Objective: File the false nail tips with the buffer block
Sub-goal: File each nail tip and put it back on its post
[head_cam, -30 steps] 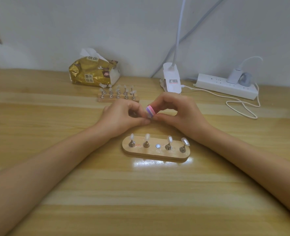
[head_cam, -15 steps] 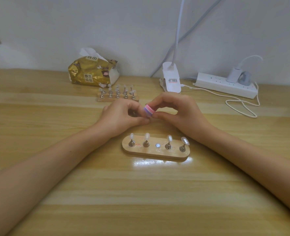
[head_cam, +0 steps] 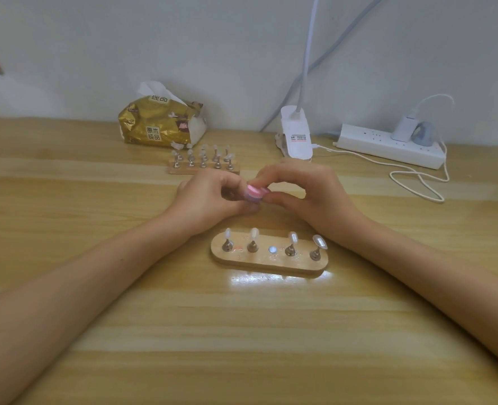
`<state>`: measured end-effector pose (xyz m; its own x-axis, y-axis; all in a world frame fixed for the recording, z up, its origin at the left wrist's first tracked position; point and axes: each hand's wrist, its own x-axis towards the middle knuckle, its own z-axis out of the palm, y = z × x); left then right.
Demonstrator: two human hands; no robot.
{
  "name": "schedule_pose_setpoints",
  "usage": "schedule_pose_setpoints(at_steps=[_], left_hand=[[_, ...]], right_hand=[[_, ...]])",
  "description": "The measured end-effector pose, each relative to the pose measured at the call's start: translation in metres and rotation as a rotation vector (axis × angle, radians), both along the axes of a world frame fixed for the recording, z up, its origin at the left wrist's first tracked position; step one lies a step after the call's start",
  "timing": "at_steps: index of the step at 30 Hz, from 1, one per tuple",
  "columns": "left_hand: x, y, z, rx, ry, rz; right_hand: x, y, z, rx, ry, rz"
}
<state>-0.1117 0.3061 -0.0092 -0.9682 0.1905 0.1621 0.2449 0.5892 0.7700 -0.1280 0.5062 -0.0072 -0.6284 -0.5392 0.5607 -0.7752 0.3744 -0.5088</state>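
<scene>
- In the head view, our right hand pinched the small pink and purple buffer block between the thumb and the curled fingers, above the light wooden table.
- Our left hand had its fingers curled close against the block; whether it held something, we could not tell.
- Nearer to us than both hands lay the oval wooden stand, with four pale false nail tips upright on metal pegs.
</scene>
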Motion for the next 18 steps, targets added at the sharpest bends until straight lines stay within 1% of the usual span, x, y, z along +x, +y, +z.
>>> schedule_pose_setpoints(at_steps=[2, 5, 8, 11, 15, 18], left_hand=[[-0.0003, -0.0001, -0.0002, -0.004, 0.004, 0.009], [0.0005, 0.0003, 0.0004, 0.004, -0.009, 0.003], [0.0005, 0.0011, 0.0002, -0.003, 0.004, 0.014], [0.0013, 0.0012, 0.0007, 0.004, -0.007, 0.007], [0.0011, 0.0011, 0.0015, -0.004, 0.001, 0.015], [0.0016, 0.0011, 0.002, -0.01, -0.009, 0.009]], right_hand=[[-0.0008, 0.0009, 0.0003, -0.01, -0.042, -0.026], [-0.001, 0.001, -0.0004, 0.015, 0.012, -0.005], [0.0001, 0.0012, 0.0013, -0.009, -0.06, -0.029], [0.0017, 0.0003, 0.0011, 0.021, 0.019, -0.005], [0.0, 0.0012, 0.0021, -0.006, -0.035, -0.037], [0.0007, 0.001, 0.0002, 0.024, 0.028, -0.016]])
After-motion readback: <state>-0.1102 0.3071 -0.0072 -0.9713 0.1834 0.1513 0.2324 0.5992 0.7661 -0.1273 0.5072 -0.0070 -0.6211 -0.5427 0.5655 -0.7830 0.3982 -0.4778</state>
